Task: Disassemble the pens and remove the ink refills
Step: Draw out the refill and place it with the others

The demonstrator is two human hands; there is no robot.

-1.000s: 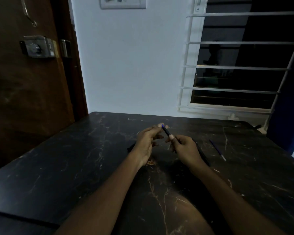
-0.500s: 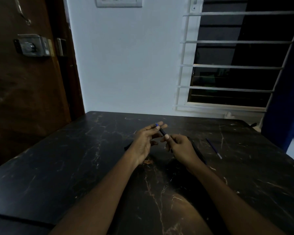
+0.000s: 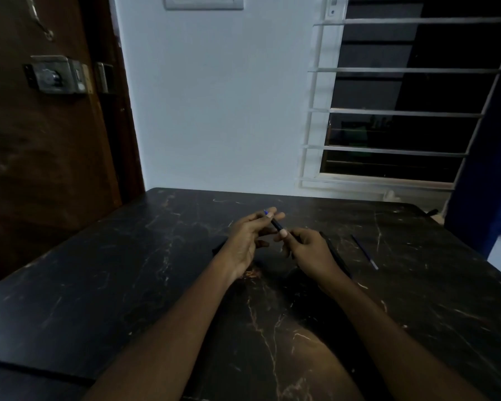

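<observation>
Both forearms stretched forward, left hand (image 3: 245,241) and right hand (image 3: 308,251) close together (fingers pinched).

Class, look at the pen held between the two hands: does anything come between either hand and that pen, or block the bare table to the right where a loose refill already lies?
Nothing visible does. The left hand pinches the pen near its blue tip, the right hand grips its other end. The table around the loose refill looks bare.

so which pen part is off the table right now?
The dark pen pinched between the left hand and right hand. The thin refill to the right lies flat on the table, untouched.
</observation>
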